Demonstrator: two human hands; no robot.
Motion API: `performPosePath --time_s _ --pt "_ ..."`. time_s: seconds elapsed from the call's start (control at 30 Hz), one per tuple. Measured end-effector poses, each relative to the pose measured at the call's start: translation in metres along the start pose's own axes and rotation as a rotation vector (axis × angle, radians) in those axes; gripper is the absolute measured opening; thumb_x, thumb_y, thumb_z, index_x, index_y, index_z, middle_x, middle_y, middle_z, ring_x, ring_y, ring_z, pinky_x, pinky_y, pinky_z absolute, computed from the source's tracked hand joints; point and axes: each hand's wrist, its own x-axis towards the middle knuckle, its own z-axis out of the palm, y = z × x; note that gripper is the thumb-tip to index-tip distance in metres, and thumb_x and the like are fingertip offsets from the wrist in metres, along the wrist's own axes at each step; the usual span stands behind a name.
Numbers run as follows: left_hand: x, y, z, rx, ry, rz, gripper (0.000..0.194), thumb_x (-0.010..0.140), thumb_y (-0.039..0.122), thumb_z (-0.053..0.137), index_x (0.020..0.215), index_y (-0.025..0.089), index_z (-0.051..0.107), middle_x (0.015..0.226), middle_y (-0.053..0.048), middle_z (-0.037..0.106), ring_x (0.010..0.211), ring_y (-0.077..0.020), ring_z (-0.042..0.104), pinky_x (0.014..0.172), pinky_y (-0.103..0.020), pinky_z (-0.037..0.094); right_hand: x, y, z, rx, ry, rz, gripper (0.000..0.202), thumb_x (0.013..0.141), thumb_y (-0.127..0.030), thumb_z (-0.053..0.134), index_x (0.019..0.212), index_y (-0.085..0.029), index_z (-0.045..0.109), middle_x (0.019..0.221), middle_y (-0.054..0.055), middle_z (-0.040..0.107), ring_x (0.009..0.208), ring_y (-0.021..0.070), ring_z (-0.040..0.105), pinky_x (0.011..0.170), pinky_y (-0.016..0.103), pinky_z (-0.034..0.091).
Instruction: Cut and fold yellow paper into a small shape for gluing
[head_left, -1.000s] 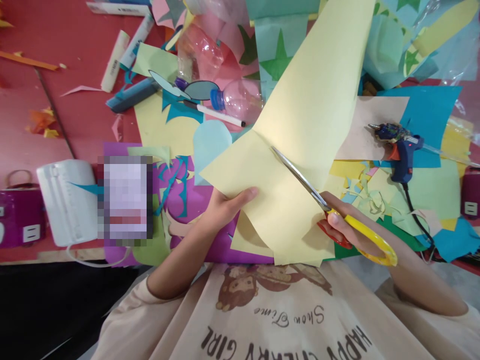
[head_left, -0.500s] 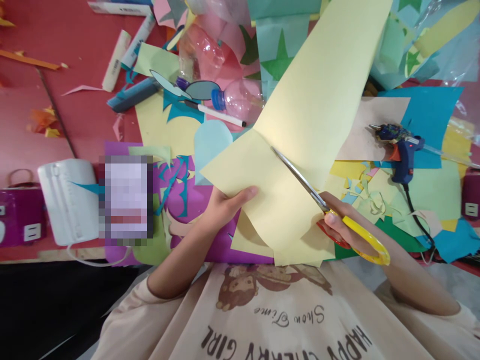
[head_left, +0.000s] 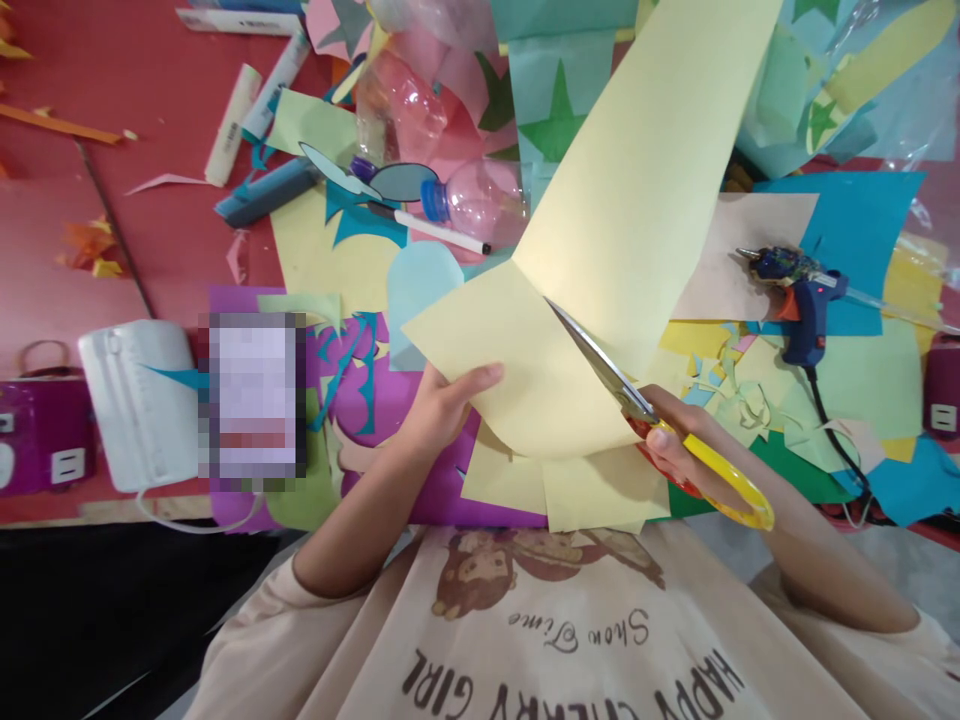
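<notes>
Pale yellow paper (head_left: 630,200) reaches over the crowded bench (head_left: 165,110) in front of the person, with the scissors (head_left: 611,373) angled across it. The left hand (head_left: 448,402) pinches its left edge, thumb on top; the right hand (head_left: 679,412) is wrapped around the handles. Good cutting probably needs the sheet taut, fingers off the blade line, and the underlying yellow pieces (head_left: 600,490) clear.
</notes>
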Motion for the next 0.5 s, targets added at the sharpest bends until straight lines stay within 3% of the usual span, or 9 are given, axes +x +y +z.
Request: performPosePath --time_s 0.13,0.33,0.5 --pt "0.005 0.004 0.002 -0.046 0.054 -0.062 0.039 0.061 0.051 0.078 0.085 0.022 0.066 0.082 -0.006 0.074 0.089 -0.0307 0.072 0.07 -0.037 0.061 -0.001 0.005 -0.001 -0.098 0.013 -0.058 0.05 0.088 -0.071 0.039 0.095 -0.022 0.045 0.062 -0.006 0.035 0.052 0.0087 0.03 0.047 0.025 0.023" --pt "0.005 0.005 0.006 -0.028 0.142 -0.015 0.031 0.064 0.034 0.079 0.09 0.023 0.067 0.091 -0.003 0.076 0.087 -0.0271 0.072 0.072 -0.035 0.062 -0.008 0.013 -0.01 -0.17 -0.103 -0.095 0.038 0.095 -0.061 0.033 0.096 -0.024 0.04 0.066 -0.006 0.034 0.051 0.0086 0.026 0.047 0.025 0.025" --pt "0.001 -0.001 0.002 0.044 0.179 0.072 0.027 0.067 0.033 0.079 0.09 0.024 0.068 0.094 -0.001 0.076 0.09 -0.0265 0.072 0.077 -0.036 0.062 -0.011 0.012 -0.016 -0.191 -0.153 -0.078 0.036 0.095 -0.059 0.031 0.096 -0.024 0.039 0.064 -0.006 0.034 0.05 0.0089 0.026 0.045 0.024 0.027"
